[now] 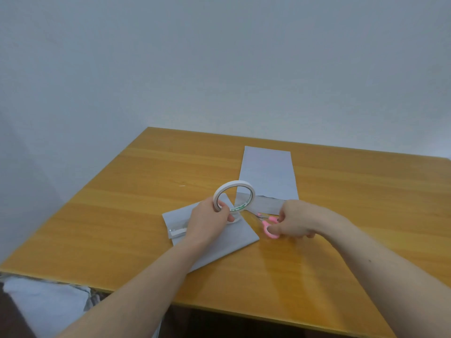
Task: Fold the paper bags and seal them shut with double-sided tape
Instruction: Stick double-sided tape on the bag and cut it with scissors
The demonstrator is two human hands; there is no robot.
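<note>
My left hand (207, 222) grips a white roll of double-sided tape (234, 195), held upright above a pale grey paper bag (234, 242) that lies slanted on the wooden table (122, 203). A strip of tape (177, 231) lies along the bag's left edge, partly hidden by my hand. My right hand (296, 222) is closed around pink-handled scissors (268, 226), whose blades point toward the roll, just right of the bag. A second grey paper bag (267, 173) lies flat farther back, its near end darker.
The table's near edge runs across the bottom of the view, with a light cloth (46, 303) below it at the lower left. A plain wall stands close behind the table's far edge.
</note>
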